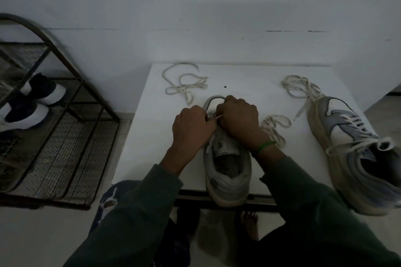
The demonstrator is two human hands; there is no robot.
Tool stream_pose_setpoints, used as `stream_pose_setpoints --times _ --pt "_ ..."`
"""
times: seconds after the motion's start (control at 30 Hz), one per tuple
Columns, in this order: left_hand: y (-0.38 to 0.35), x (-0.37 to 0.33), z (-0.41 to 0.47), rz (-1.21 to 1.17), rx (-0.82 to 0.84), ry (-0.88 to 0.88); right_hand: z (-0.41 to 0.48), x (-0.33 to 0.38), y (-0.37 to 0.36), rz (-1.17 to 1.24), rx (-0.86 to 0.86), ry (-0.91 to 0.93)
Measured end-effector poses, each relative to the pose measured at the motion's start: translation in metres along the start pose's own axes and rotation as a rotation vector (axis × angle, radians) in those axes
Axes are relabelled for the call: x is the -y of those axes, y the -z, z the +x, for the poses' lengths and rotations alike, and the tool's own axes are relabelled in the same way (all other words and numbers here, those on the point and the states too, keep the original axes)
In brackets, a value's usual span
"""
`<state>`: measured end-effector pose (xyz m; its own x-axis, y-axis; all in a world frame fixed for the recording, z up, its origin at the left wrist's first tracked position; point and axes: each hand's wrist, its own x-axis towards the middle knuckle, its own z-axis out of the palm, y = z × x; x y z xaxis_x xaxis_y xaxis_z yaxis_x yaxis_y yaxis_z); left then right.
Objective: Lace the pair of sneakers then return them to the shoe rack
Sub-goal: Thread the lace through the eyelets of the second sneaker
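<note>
Sleeves forward, left hand and right hand pinch lace over sneaker toe; keep both ends even, pull snug imo.

Bare table surface lies open left of the centre sneaker and at upper centre, between the loose lace and the trailing laces. The right sneaker blocks the right side. The shoe rack fills the left.

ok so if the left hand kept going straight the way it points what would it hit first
Probably the right hand: the left hand points forward and rightward, and the two sit close together over the sneaker, both gripping the lace. Whether they already touch is unclear.
</note>
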<state>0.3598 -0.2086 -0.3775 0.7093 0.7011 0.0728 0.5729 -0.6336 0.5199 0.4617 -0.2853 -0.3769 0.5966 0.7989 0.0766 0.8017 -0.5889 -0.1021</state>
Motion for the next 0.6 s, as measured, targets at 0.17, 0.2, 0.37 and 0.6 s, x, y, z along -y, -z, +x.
stream_pose_setpoints --times 0.17,0.2,0.37,0.6 --pt "0.003 0.004 0.002 -0.086 -0.035 0.002 0.005 -0.023 0.001 0.381 -0.03 -0.092" --pt "0.003 0.004 0.002 -0.088 -0.036 -0.002 0.006 -0.027 0.001 0.447 -0.022 -0.103" --pt "0.003 0.003 -0.002 -0.034 -0.065 0.006 0.003 -0.037 0.013 0.892 0.157 -0.092" --pt "0.012 0.01 0.003 -0.085 -0.065 0.091 0.0 -0.057 0.036 0.81 0.345 -0.09"
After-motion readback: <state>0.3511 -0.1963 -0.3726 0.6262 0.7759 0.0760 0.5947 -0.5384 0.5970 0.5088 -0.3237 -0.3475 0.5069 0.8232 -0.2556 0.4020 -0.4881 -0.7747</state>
